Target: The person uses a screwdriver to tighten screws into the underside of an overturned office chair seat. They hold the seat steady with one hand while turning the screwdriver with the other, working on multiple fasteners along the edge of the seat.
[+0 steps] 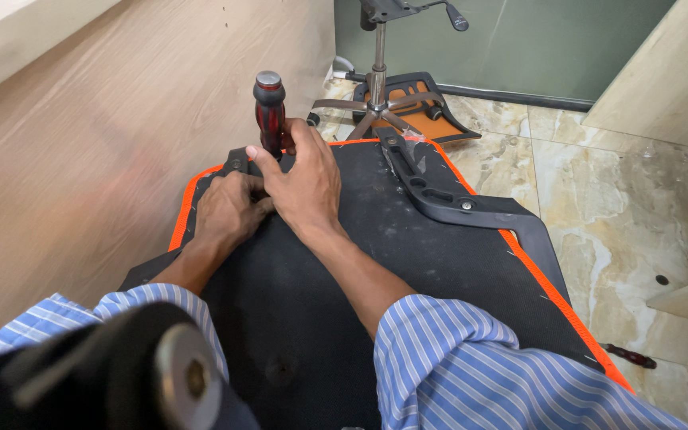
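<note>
Your right hand (300,177) is wrapped around a screwdriver (270,111) with a red and black handle, gripping it low on the shaft end of the handle so that the tool stands nearly upright, its rounded grey cap on top. The tip is hidden behind your fingers, so you cannot tell what it sits in. Your left hand (228,209) lies just beside and partly under the right one, fingers curled down and pressing on the black armrest bracket (236,162) at the far left edge of the chair seat; whether it grasps anything is not visible.

The chair seat (344,279) lies upside down in front of you, a black dusty underside with an orange trim stapled around the rim. On its right side a second black armrest bracket (459,203) is fixed with a visible bolt.

Beyond the seat, the chrome chair base (377,95) with its gas column stands on the marble floor (615,183), beside another orange and black chair part (424,111). A wooden panel (105,135) rises on your left. A small dark red-handled tool (629,356) lies on the floor at your right.
</note>
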